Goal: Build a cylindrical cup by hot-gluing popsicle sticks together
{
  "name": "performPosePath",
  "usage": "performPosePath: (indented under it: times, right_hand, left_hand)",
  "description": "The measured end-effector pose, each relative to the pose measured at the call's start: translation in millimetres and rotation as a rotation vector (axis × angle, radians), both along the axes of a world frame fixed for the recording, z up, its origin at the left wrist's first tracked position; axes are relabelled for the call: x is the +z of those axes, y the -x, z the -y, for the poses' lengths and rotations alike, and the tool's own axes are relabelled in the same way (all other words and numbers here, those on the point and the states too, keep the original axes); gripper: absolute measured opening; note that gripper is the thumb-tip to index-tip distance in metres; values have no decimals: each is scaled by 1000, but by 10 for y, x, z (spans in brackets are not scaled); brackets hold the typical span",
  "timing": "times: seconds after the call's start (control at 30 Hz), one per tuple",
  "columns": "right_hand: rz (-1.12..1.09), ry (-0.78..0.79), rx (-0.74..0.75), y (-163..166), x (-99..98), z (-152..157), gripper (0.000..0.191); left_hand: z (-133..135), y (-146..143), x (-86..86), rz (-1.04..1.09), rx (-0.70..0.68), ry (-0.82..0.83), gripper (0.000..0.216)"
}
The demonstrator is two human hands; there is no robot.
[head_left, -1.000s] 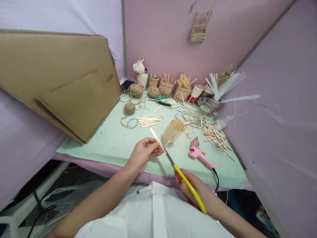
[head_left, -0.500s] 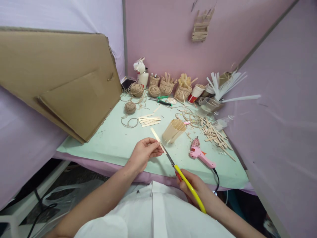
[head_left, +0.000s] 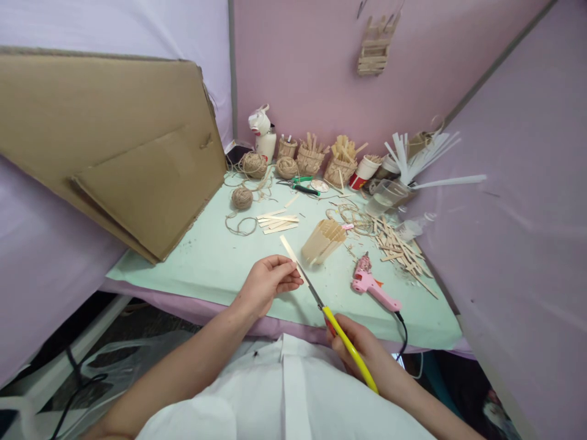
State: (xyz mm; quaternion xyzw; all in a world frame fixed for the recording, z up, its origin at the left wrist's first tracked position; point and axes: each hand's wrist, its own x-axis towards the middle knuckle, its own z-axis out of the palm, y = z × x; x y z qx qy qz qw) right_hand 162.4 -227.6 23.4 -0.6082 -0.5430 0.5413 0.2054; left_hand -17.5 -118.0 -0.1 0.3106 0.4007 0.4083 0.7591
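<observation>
My left hand (head_left: 267, 283) pinches a flat wooden stick (head_left: 288, 247) that points up and away over the pale green table (head_left: 206, 256). My right hand (head_left: 362, 351) grips the yellow handles of scissors (head_left: 337, 330), whose blades reach along the stick right beside my left fingertips. Just beyond the stick lies a cup-shaped holder made of wooden sticks (head_left: 322, 239), tipped on its side.
A pink glue gun (head_left: 372, 288) lies right of the scissors. Loose sticks (head_left: 401, 247) are scattered at the right, a small stick pile (head_left: 277, 222) and twine balls (head_left: 241, 198) farther back. Large cardboard (head_left: 114, 146) leans at the left. Baskets and cups line the back wall.
Hands, stick and scissors hold nearly the same pose; only the view has shifted slightly.
</observation>
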Motion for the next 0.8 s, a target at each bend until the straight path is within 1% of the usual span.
performPosePath:
  times: [0.13,0.3,0.57,0.67,0.8]
  right_hand:
    - [25,12,14,13,38,-12,53]
    - [26,19,13,10,32,-10,53]
    - [-7,-16,27,-44,-82,10,52]
    - [-15,-13,5,-65,-129,18,53]
    - [10,-51,1,-74,-141,15,52]
  left_hand:
    - [14,-10,8,-20,-18,3,25]
    - [25,-24,28,-34,-30,2,25]
    - [34,-41,39,-40,-34,15,24]
    - [22,-33,24,-36,-42,14,24]
    - [-19,-4,12,-25,-28,-4,25]
